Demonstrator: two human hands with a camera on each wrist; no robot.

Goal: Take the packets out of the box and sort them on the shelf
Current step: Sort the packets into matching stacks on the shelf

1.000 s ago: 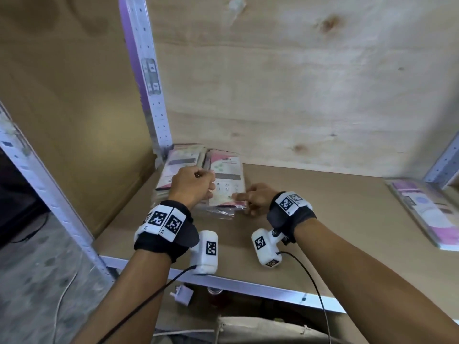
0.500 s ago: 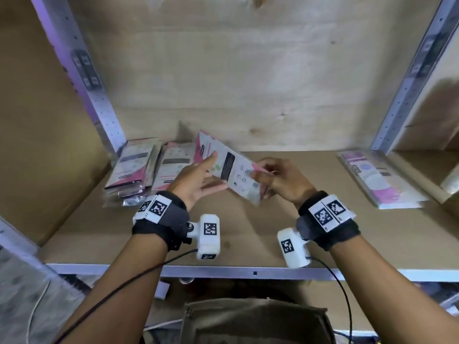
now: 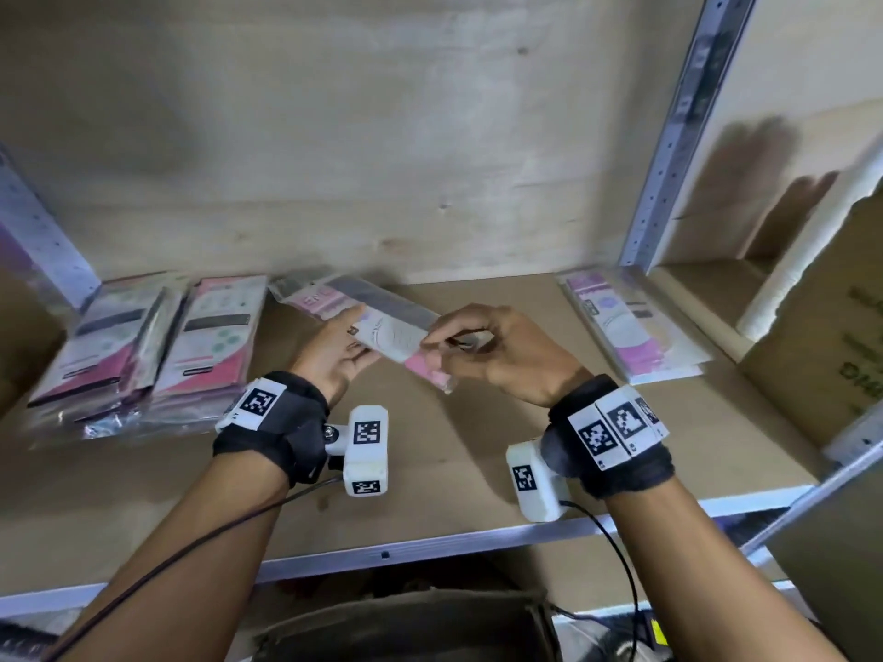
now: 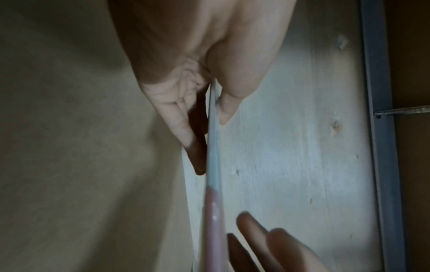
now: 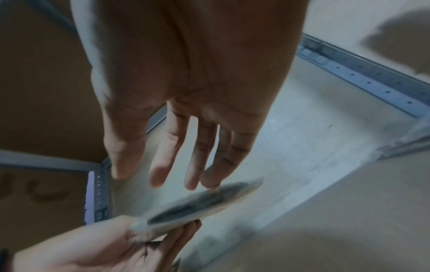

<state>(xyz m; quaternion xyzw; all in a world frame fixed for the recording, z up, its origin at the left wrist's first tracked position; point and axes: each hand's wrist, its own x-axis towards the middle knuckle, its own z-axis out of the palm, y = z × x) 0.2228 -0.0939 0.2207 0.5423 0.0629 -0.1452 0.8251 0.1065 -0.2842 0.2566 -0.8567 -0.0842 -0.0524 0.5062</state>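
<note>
1. Packet (image 3: 382, 329) in our hands sits tilted above the shelf (image 3: 478, 446), between the two stacks.
2. Our left hand (image 3: 334, 355) pinches its near end, thumb on one face and fingers on the other.
3. Our right hand (image 3: 497, 355) meets its pink end; the right wrist view shows its fingers fairly straight, so we cannot tell whether it grips.
4. Sorted packets (image 3: 143, 346) lie at the shelf's left, another stack (image 3: 630, 327) at its right.
5. A cardboard box (image 3: 822, 336) stands farther right.
</note>
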